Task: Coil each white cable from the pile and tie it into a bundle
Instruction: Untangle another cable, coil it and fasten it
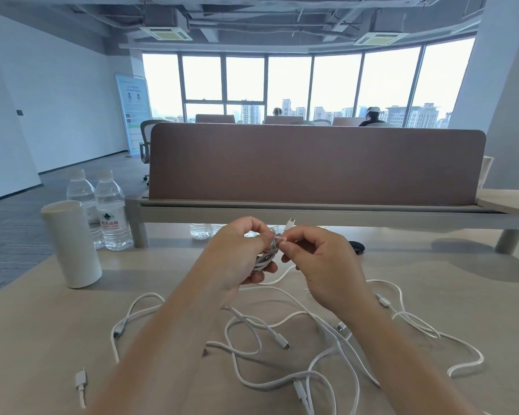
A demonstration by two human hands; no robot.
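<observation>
Loose white cables [282, 341] lie tangled on the pale wooden table [42, 339], closest to the viewer. Above them, the left hand [237, 256] grips a small coiled cable [264, 259], and the right hand [327, 265] pinches the end of this cable just beside the coil. Its plug [290, 225] points up. At the left stand a white cylinder container [72, 244] and 2 water bottles [113, 211]. Behind is a brown desk divider [312, 166], then wide office windows [282, 82].
</observation>
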